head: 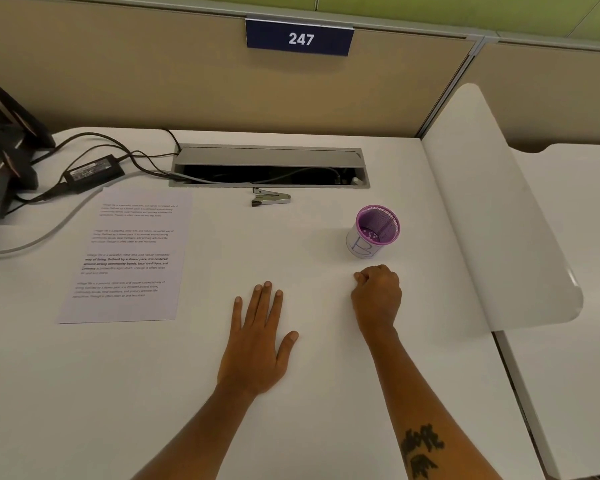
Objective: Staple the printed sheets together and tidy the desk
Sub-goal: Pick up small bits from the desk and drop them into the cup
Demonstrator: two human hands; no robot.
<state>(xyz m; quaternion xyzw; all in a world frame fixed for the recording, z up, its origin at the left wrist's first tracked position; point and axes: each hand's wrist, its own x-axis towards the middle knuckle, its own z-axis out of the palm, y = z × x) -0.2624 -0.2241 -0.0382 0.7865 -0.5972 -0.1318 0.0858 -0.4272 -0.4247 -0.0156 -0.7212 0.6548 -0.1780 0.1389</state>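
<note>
The printed sheets [129,254] lie flat on the left of the white desk [187,393], text facing up. A small grey stapler [271,197] rests on its side near the cable slot, well beyond both hands. A purple mesh cup [374,231] stands upright at the right, with small bits at its bottom. My left hand [258,344] lies palm down on the desk, fingers spread, holding nothing. My right hand [376,294] is curled into a fist just in front of the cup, not touching it; whether anything is inside the fist is hidden.
An open cable slot [271,166] runs along the back of the desk. A black power adapter [92,171] with cables and a dark device [4,157] sit at the far left. A white divider panel [499,216] bounds the right side. A sign reads 247 [300,38].
</note>
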